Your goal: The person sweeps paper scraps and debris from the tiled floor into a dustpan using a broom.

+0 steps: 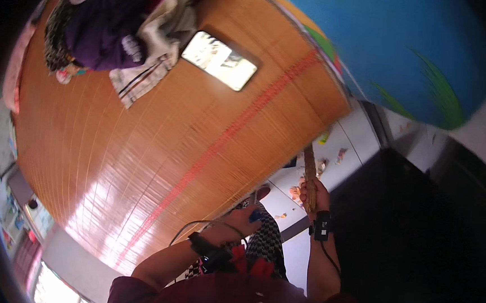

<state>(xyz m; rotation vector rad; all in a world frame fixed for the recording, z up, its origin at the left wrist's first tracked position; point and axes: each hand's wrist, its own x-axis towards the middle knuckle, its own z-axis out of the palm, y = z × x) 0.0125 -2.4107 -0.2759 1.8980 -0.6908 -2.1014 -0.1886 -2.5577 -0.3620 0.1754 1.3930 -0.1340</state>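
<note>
My right hand is closed around a brown, rough stick, which points forward over the floor beside the mat's edge. What its far end joins, if anything, I cannot make out. My left hand is closed in front of my checked trousers, close to the edge of the mat. A small dark blue thing shows at its fingers; its kind is unclear. Scraps of litter lie on the pale floor by my right hand. Both wrists wear dark bands with cables.
An orange-brown woven mat with a red stripe covers the raised surface to my left. On it lie a lit phone and a heap of clothes. A painted blue surface stands ahead right. Pale floor tiles show below.
</note>
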